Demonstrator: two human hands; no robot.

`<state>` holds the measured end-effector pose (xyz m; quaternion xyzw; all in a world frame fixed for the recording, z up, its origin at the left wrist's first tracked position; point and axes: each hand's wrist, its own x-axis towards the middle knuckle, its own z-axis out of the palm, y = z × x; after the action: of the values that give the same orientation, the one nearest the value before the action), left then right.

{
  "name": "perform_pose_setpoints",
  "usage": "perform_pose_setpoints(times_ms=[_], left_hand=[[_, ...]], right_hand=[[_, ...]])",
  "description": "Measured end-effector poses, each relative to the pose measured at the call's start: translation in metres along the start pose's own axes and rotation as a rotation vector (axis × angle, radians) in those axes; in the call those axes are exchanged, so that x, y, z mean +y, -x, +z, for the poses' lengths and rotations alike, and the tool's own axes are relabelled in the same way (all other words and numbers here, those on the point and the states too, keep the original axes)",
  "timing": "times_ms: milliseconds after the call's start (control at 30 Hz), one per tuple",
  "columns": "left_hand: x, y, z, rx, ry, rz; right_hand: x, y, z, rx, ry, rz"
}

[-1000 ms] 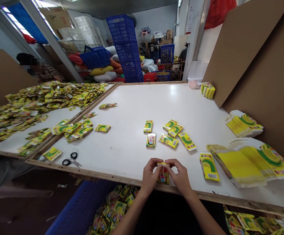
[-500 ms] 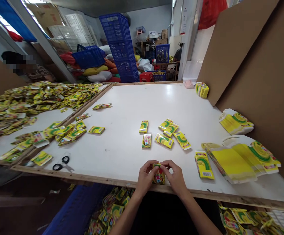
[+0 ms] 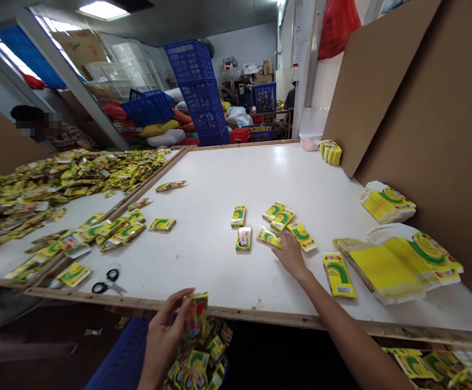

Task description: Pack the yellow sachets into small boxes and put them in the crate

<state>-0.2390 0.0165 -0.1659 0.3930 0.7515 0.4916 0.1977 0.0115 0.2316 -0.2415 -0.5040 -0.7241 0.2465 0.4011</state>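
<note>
My left hand (image 3: pixel 165 327) pinches a small yellow box (image 3: pixel 198 314) with red and pink print, between thumb and fingers. It is held just off the table's front edge, above a blue crate (image 3: pixel 117 357) full of similar boxes. My right hand (image 3: pixel 290 254) is stretched forward over the table, its thumb and fingers at the right end of another yellow box (image 3: pixel 267 236) with a green swirl. Around that hand lie more yellow boxes (image 3: pixel 301 235), some overlapping. To its left sits a box with a white and pink face (image 3: pixel 243 238).
Flat stacked cartons (image 3: pixel 390 265) lie on the right beside a cardboard panel (image 3: pixel 382 97). Scissors (image 3: pixel 106 281) rest near the front left. Beyond a wooden strip is a big heap of yellow packs (image 3: pixel 77 173), with a co-worker (image 3: pixel 49 130) behind it. Blue crates (image 3: pixel 199 92) stand stacked at the back.
My hands were together on one box at the table edge. The left has moved left and down over the crate with that box; the right has let go and reached forward to another box.
</note>
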Motion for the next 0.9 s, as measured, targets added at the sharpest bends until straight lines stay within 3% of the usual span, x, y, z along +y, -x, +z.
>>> perform_pose_setpoints(times_ms=[100, 167, 267, 367, 467, 567, 667, 900], left_hand=[[-0.008, 0.001, -0.029, 0.090, -0.119, 0.028], [-0.009, 0.002, -0.022, 0.083, -0.063, 0.035], [-0.006, 0.001, 0.022, -0.020, 0.125, 0.036], [0.003, -0.004, 0.083, -0.175, 0.383, 0.015], [0.011, -0.007, 0.130, -0.381, 0.565, 0.027], [0.015, -0.003, 0.148, -0.489, 0.584, 0.065], [0.013, 0.002, 0.147, -0.529, 0.543, 0.056], [0.000, 0.002, 0.146, -0.634, 0.539, 0.020]], right_hand=[[0.006, -0.013, 0.010, -0.004, 0.093, 0.008], [0.003, -0.010, 0.012, -0.015, 0.047, 0.060], [-0.010, 0.012, 0.006, -0.152, -0.282, 0.162], [-0.030, 0.043, -0.006, -0.410, -0.758, 0.204], [-0.042, 0.068, -0.014, -0.521, -0.934, 0.197], [-0.038, 0.079, -0.015, -0.389, -0.811, 0.184], [-0.028, 0.083, -0.014, -0.210, -0.679, 0.178], [-0.026, 0.085, -0.017, -0.225, -0.582, 0.072]])
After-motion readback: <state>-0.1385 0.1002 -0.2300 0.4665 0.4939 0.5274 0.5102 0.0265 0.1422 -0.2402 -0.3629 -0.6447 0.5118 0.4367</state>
